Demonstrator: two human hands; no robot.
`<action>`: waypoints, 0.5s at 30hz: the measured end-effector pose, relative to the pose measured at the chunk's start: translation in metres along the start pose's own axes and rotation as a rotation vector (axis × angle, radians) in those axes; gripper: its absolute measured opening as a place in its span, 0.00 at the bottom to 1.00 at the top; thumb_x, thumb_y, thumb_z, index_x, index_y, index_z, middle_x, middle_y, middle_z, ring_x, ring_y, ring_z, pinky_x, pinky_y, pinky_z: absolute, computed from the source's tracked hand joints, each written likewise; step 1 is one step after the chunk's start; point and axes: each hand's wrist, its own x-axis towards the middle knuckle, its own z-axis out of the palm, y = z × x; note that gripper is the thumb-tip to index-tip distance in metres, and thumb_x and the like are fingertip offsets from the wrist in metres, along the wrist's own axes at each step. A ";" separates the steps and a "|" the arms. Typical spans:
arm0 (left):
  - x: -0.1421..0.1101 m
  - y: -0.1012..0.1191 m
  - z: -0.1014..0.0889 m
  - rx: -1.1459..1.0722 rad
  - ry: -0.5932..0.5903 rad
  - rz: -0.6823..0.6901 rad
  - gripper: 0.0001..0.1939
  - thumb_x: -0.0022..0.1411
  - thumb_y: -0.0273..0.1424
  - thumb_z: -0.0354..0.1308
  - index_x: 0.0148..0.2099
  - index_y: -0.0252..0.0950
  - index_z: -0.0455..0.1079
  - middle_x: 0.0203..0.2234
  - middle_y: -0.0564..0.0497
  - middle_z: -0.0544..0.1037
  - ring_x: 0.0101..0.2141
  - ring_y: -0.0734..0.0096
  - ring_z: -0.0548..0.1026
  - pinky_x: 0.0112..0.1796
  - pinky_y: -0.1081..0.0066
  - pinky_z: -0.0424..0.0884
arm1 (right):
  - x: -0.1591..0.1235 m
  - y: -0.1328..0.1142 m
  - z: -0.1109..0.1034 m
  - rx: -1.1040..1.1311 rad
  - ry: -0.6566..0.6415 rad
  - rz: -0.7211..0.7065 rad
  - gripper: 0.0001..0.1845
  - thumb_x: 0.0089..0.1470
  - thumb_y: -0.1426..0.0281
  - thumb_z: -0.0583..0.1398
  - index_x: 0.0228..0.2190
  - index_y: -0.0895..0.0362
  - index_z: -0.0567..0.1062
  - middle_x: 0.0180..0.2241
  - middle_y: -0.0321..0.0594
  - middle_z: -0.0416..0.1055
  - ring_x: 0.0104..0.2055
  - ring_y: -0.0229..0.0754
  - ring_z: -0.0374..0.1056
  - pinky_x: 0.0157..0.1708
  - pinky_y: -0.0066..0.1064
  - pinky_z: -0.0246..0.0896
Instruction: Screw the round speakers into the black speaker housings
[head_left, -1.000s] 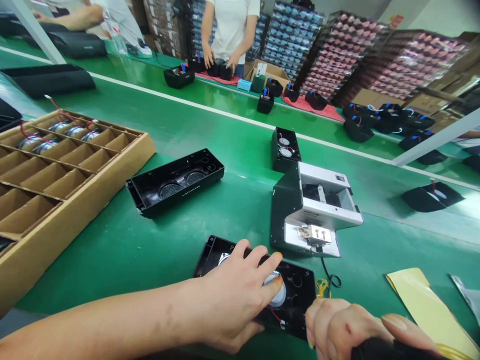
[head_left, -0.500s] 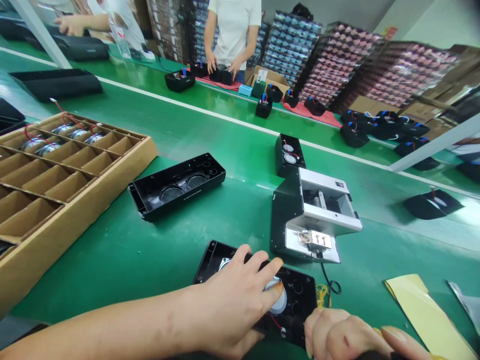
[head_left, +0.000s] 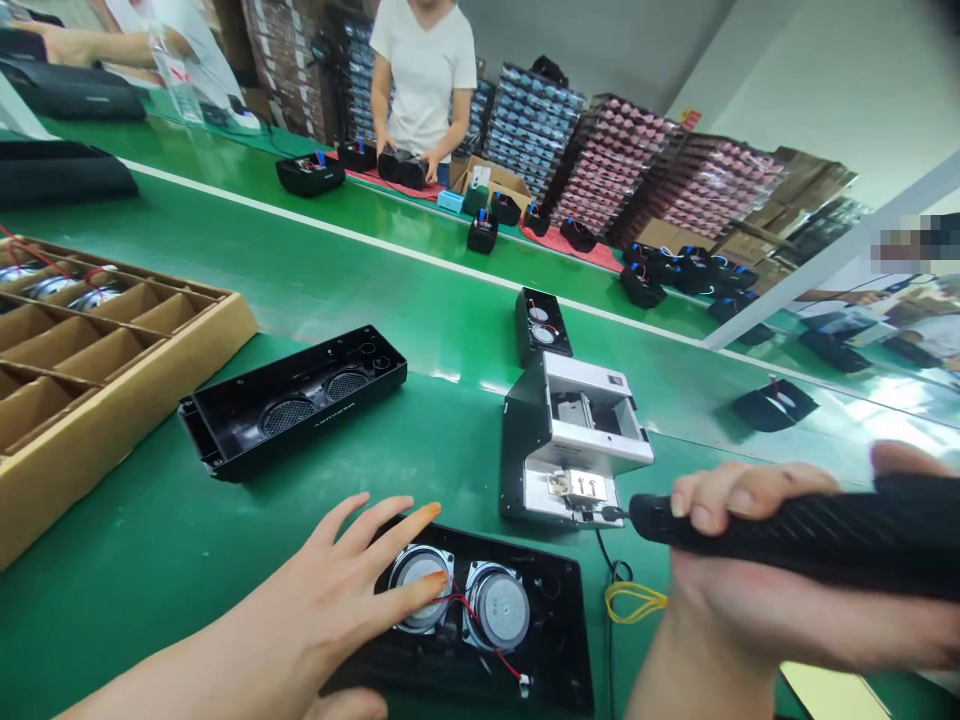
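My left hand (head_left: 367, 590) rests with spread fingers over the left end of a black speaker housing (head_left: 555, 640). Two round speaker drivers (head_left: 502, 607) sit inside that housing, joined by red wires that end in a small white plug (head_left: 524, 685). My right hand (head_left: 742, 530) is wrapped round a black electric screwdriver (head_left: 817, 530), held level above the bench. Its tip points left and meets the front of a silver and black screw feeder (head_left: 600, 400), at the small metal block (head_left: 581, 487). Part of the housing's left side is hidden under my left hand.
Left of me stands a cardboard divider box (head_left: 187, 350) with drivers in some cells. An open black housing (head_left: 300, 400) lies behind my left hand. Yellow cord (head_left: 634, 602) and a black cable lie right of the housing. Across the bench a person (head_left: 424, 90) handles black parts.
My right hand has risen from the housing's right end to the screw feeder, bringing the screwdriver into view. My left hand has shifted left, uncovering both drivers. The view has turned slightly right.
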 end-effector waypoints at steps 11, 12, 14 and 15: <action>0.005 -0.008 0.012 -0.026 0.036 0.009 0.43 0.63 0.30 0.64 0.75 0.56 0.54 0.79 0.53 0.41 0.72 0.32 0.53 0.59 0.28 0.71 | 0.000 0.027 0.017 -0.061 -0.111 -0.028 0.46 0.49 0.25 0.47 0.42 0.51 0.74 0.13 0.27 0.66 0.08 0.39 0.54 0.06 0.30 0.52; 0.004 -0.008 0.012 -0.031 0.031 0.006 0.42 0.63 0.30 0.64 0.75 0.57 0.54 0.79 0.53 0.42 0.72 0.32 0.53 0.59 0.29 0.71 | 0.000 0.027 0.018 -0.064 -0.118 -0.026 0.46 0.49 0.24 0.47 0.42 0.51 0.74 0.13 0.27 0.66 0.08 0.39 0.54 0.06 0.30 0.52; 0.003 -0.009 0.011 -0.041 0.027 0.000 0.42 0.64 0.30 0.63 0.75 0.58 0.55 0.79 0.53 0.42 0.72 0.32 0.54 0.58 0.28 0.71 | -0.001 0.026 0.019 -0.062 -0.142 -0.024 0.47 0.49 0.24 0.46 0.43 0.51 0.74 0.13 0.27 0.67 0.08 0.39 0.54 0.06 0.30 0.53; 0.002 -0.009 0.011 -0.045 0.030 0.000 0.42 0.64 0.30 0.63 0.75 0.58 0.55 0.78 0.53 0.43 0.72 0.32 0.54 0.58 0.28 0.71 | -0.001 0.026 0.019 -0.060 -0.150 -0.020 0.47 0.49 0.24 0.46 0.43 0.51 0.74 0.14 0.27 0.67 0.08 0.39 0.55 0.06 0.30 0.53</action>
